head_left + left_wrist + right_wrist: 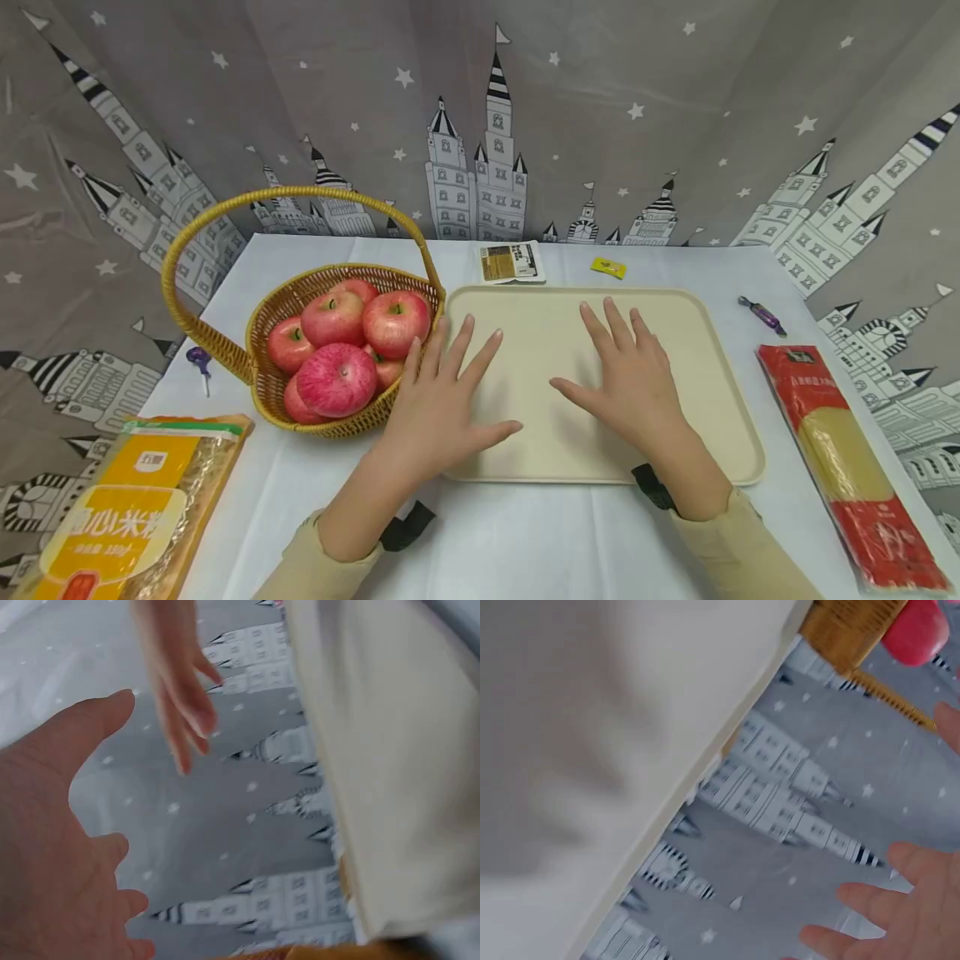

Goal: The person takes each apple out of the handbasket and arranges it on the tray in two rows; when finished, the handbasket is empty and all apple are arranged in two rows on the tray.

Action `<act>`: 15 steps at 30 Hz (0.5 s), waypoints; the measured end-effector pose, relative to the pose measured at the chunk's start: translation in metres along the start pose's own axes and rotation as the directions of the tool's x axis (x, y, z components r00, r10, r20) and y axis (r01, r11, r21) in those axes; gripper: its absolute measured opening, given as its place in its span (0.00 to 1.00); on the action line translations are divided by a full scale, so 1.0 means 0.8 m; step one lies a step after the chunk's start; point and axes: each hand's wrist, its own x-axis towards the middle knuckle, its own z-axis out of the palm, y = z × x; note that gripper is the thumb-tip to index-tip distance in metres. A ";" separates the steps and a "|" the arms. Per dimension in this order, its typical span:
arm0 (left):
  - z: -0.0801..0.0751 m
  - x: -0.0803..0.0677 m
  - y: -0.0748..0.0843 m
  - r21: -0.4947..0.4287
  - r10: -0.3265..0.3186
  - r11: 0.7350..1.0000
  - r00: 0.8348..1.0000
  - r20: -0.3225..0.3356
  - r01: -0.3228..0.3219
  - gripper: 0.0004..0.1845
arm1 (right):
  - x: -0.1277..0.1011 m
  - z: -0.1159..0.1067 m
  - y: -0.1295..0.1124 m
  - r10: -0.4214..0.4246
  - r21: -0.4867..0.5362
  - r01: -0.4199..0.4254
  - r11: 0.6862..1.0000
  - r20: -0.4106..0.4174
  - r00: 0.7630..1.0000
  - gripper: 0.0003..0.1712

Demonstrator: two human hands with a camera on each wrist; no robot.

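Observation:
My left hand (435, 408) is spread over the left edge of a cream tray (540, 450), with its fingertips by the right side of the wicker basket (345, 429). Several red apples (337, 380) fill that basket, and its tall handle (315, 192) arches above them. Over the middle of the tray my right hand (637, 387) is held with fingers straight and thumb pointing left. Neither hand holds anything. Shadows on the tray suggest the right hand is above its surface. In the left wrist view, the right hand (180, 682) also appears.
A yellow bag of rice noodles (120, 508) lies front left, near a purple lollipop (199, 360). Behind the tray are a flat packet (513, 262) and a yellow wrapped piece (608, 267). On the right lie a purple-wrapped candy (763, 316) and a long red packet (855, 467).

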 end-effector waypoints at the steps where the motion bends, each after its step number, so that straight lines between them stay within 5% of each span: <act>1: -0.006 -0.005 -0.001 -0.004 -0.003 1.000 1.000 -0.009 0.003 0.53 | 0.005 -0.001 -0.005 -0.014 0.010 0.014 1.000 0.006 1.000 0.56; 5: -0.032 -0.035 -0.015 -0.062 -0.065 0.996 0.995 -0.073 0.061 0.55 | 0.033 -0.001 -0.038 -0.091 0.064 0.088 0.994 0.058 0.994 0.55; 9: -0.049 -0.075 -0.043 -0.122 -0.162 0.982 0.972 -0.169 0.143 0.58 | 0.062 0.007 -0.082 -0.188 0.135 0.172 0.976 0.110 0.976 0.54; 12: -0.050 -0.103 -0.071 -0.167 -0.269 0.957 0.938 -0.218 0.235 0.61 | 0.080 0.016 -0.115 -0.248 0.196 0.220 0.956 0.133 0.959 0.52; 15: -0.044 -0.128 -0.101 -0.266 -0.428 0.890 0.880 -0.205 0.371 0.62 | 0.098 0.026 -0.146 -0.307 0.271 0.264 0.926 0.132 0.942 0.51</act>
